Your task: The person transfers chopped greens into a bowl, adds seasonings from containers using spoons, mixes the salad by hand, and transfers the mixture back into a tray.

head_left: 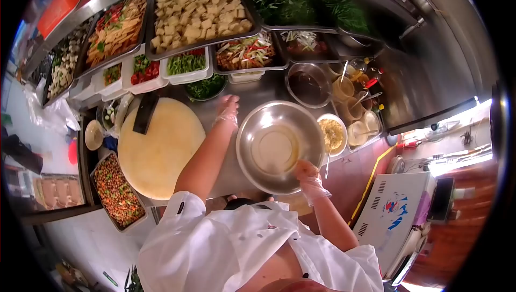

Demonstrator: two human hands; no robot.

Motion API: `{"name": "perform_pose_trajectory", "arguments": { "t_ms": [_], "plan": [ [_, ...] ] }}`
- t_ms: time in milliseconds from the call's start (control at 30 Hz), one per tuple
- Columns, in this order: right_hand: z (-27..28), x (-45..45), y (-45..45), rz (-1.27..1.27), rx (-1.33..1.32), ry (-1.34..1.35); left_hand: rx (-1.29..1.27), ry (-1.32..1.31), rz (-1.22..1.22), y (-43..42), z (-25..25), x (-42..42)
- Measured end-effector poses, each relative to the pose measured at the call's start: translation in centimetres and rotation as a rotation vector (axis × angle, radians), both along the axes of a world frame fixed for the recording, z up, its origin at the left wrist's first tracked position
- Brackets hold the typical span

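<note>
A wide stainless steel mixing bowl (252,155) stands on the metal counter, with a little clear yellowish liquid in its bottom. My right hand (309,175), in a clear plastic glove, grips the bowl's near right rim. My left hand (228,110), gloved the same way, is left of the bowl and apart from it, fingers loosely stretched, with nothing visible in them. Just beyond it is a small bowl of chopped greens (207,86). A cleaver (145,113) lies on the round chopping board (161,152) to the left.
Trays of tofu cubes (196,9), shredded vegetables (247,51) and leafy greens (290,1) line the back. A bowl of dark sauce (308,85), a bowl of minced garlic (332,135) and seasoning jars (352,108) stand right. A peanut tray (119,192) sits at left.
</note>
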State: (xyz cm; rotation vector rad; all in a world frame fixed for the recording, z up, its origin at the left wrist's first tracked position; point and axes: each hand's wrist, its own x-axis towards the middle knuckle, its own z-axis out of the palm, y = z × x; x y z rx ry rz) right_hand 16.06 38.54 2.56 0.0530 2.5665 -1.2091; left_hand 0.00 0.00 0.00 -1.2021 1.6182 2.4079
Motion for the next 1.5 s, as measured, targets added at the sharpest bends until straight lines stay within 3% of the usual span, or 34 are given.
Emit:
{"name": "perform_pose_trajectory", "arguments": {
  "t_ms": [67,100,200,300,433,500,667,733,867,1033,1133,1200,1267,1300,1400,1433,1500],
  "plan": [
    [3.0,-0.2,-0.2,-0.078,0.015,-0.095,0.065,0.290,-0.051,3.0,4.6,0.2],
    [2.5,-2.6,-2.9,-0.084,-0.083,-0.063,0.042,0.374,-0.153,2.2,9.5,-1.8],
    [7.3,-2.8,-0.4,-0.048,-0.120,-0.089,0.100,0.586,-0.359,9.1,17.2,-3.3],
    [7.5,-4.1,1.6,-0.084,-0.155,-0.053,0.005,0.592,-0.177,12.5,22.1,-9.1],
    [4.6,-5.8,7.1,0.029,-0.291,-0.035,0.099,0.466,0.258,13.6,27.2,-13.2],
    [5.4,-6.2,9.6,-0.057,-0.471,-0.166,0.146,0.431,0.256,14.9,28.0,-14.0],
    [5.9,-8.5,14.8,0.028,-0.327,-0.120,0.170,0.349,0.442,16.3,28.2,-19.2],
    [6.5,-8.5,16.4,0.002,-0.372,-0.124,0.302,0.308,0.611,18.6,29.8,-17.8],
    [5.9,-9.3,19.5,0.023,-0.434,-0.065,0.241,0.398,0.675,20.6,27.7,-15.8],
    [4.9,-10.0,19.5,0.177,-0.323,-0.111,0.256,0.416,0.602,24.5,26.7,-6.3],
    [2.9,-10.8,17.0,0.228,-0.254,-0.019,0.255,0.443,0.652,27.1,25.6,0.7],
    [0.9,-12.4,15.4,0.321,-0.185,0.095,0.248,0.452,0.557,27.9,24.6,6.7],
    [1.8,-13.3,14.4,0.357,-0.310,0.065,0.187,0.523,0.569,29.4,25.0,12.7],
    [1.5,-14.1,14.0,0.376,-0.325,0.052,0.198,0.399,0.534,28.4,23.7,16.0],
    [-2.7,-16.2,13.3,0.499,-0.333,0.004,0.232,0.402,0.471,28.9,24.9,24.3],
    [-3.6,-16.5,13.2,0.513,-0.344,-0.004,0.231,0.383,0.470,28.7,24.3,26.7],
    [1.0,-16.2,12.7,0.300,-0.332,0.032,0.207,0.315,0.484,27.4,22.7,30.7]
  ]
}}
